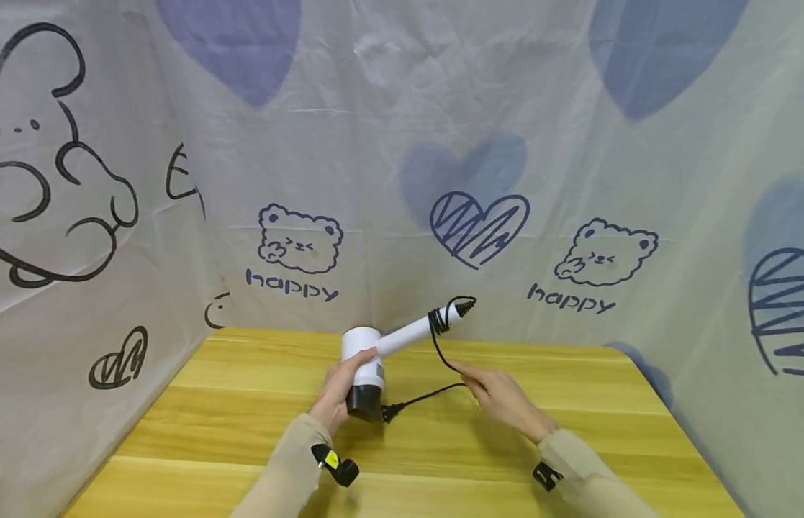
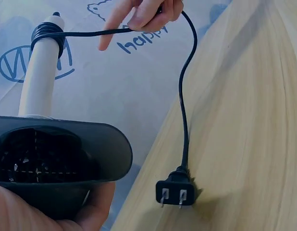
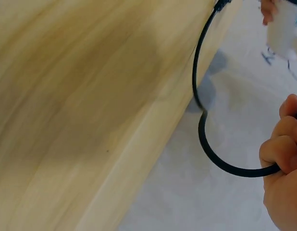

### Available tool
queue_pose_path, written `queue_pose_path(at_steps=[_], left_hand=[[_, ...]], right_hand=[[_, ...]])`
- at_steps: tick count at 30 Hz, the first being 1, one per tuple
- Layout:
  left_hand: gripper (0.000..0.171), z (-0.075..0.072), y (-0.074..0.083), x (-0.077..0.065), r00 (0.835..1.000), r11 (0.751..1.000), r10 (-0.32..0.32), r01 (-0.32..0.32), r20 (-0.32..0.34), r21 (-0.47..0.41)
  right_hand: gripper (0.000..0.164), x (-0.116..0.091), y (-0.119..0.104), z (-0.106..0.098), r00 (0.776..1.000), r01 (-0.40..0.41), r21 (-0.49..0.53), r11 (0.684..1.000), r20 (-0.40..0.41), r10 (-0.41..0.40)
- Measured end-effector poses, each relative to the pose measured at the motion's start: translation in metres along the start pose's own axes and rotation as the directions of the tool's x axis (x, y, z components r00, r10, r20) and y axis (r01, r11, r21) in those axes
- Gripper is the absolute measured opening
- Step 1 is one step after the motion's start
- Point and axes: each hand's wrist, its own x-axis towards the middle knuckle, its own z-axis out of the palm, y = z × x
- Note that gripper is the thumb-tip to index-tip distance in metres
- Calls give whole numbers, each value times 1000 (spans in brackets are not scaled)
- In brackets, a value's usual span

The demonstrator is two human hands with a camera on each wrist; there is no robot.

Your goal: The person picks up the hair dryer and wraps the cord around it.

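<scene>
A white hair dryer (image 1: 360, 352) with a black nozzle (image 1: 365, 401) is gripped round its barrel by my left hand (image 1: 335, 392). Its white handle (image 1: 407, 335) slants up to the right, and several turns of black cord (image 1: 438, 321) are wound near the handle's end. My right hand (image 1: 502, 400) holds the loose stretch of cord between curled fingers, right of the handle. From that hand the cord runs back left to a two-pin plug (image 2: 175, 188), which hangs or lies near the nozzle. In the right wrist view the cord (image 3: 235, 171) loops out from the curled fingers (image 3: 281, 150).
A wood-grain table (image 1: 440, 460) lies under both hands. Behind and beside it hangs a pale cloth (image 1: 389, 173) printed with hearts, bears and lettering. Small black cameras are strapped on both sleeves, the left one (image 1: 337, 466) with a yellow mark.
</scene>
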Motion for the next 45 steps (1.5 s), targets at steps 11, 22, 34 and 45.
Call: queue_pose_path(at_steps=[11,22,34,45], left_hand=[[72,1,-4,-4,994,1000,1,-2,110,10],[73,-16,1,3,996,1000,-11,10,91,16],[73,-29,3,3,997,999,-25,23,76,35],[73,-36,17,-2,997,995,-5,-4,83,103]], right_hand=[[28,6,32,-3,985,-144,74,987,-81,150],[35,12,55,-30,976,-207,84,975,85,200],[34,3,73,-39,982,-167,13,986,91,166],[43,14,80,-50,912,-328,-72,942,235,336]])
